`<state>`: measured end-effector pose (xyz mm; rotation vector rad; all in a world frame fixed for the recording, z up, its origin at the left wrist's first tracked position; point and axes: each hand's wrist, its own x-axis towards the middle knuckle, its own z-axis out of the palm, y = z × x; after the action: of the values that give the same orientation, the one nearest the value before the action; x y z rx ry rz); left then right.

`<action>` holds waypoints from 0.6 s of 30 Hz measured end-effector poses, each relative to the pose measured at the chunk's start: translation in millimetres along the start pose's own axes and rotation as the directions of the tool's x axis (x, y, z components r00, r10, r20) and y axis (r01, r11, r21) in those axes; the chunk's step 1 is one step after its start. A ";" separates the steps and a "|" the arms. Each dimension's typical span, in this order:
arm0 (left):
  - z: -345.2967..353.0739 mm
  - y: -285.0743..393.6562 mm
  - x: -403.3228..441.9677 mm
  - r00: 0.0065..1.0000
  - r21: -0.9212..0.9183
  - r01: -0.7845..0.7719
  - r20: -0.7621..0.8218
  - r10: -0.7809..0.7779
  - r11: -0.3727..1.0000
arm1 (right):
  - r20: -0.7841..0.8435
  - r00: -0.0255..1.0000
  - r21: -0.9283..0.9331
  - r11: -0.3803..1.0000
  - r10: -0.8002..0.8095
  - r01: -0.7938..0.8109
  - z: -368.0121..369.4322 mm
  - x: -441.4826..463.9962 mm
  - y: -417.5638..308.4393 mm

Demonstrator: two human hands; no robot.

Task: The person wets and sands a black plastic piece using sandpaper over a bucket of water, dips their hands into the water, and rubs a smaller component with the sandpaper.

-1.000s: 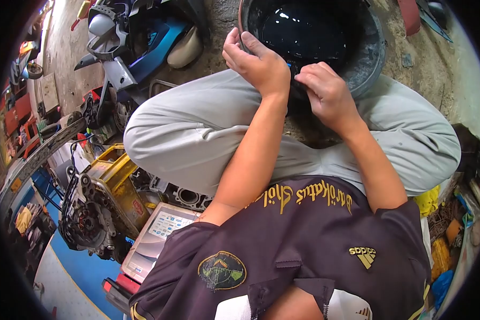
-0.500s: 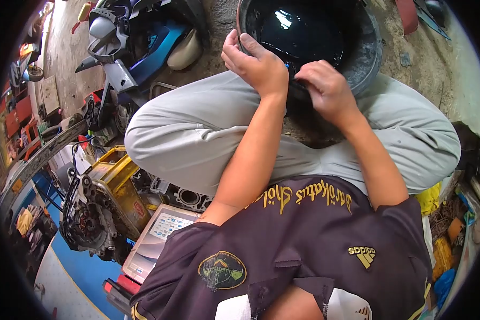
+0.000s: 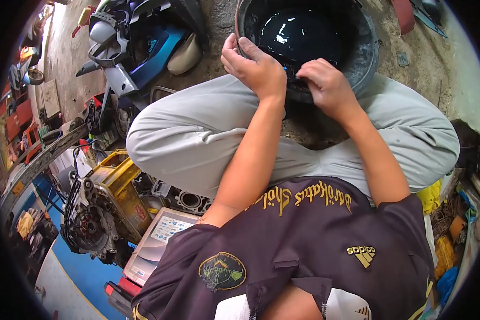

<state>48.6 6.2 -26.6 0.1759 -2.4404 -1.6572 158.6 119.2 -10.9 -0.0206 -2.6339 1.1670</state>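
Observation:
A round black tub (image 3: 367, 56) holding dark, shiny liquid (image 3: 309, 40) stands in front of my crossed legs. At its near left rim is my left hand (image 3: 258, 69), palm turned up and fingers curled together. A thin reddish-brown edge (image 3: 237, 21) runs up from those fingertips; I cannot tell whether it is gripped or part of the tub. My right hand (image 3: 328, 88) is over the near rim, thumb and fingers pinched on something small and dark that is mostly hidden. A tiny blue spot shows between the hands.
Blue and black motorcycle body panels (image 3: 160, 58) lie at the upper left. To my left are a greasy engine part (image 3: 90, 224), a yellow crate (image 3: 117, 178), a cylinder block (image 3: 189, 198) and a flat box (image 3: 162, 234). Wires and rags (image 3: 445, 229) lie at the right.
The tub and its liquid's reflections have shifted slightly in view. Both hands keep nearly the same pose, with the right hand a little lifted away from the dark thing at the rim.

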 end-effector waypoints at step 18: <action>2.0 -3.2 2.6 1.000 0.000 -0.024 -0.010 0.024 1.000 | 0.041 0.998 -0.079 0.995 -0.050 0.053 0.2 -0.5 -17.1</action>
<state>45.6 6.3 -30.1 0.1533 -2.4254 -1.6428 160.6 107.4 1.3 0.0557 -2.6972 1.0551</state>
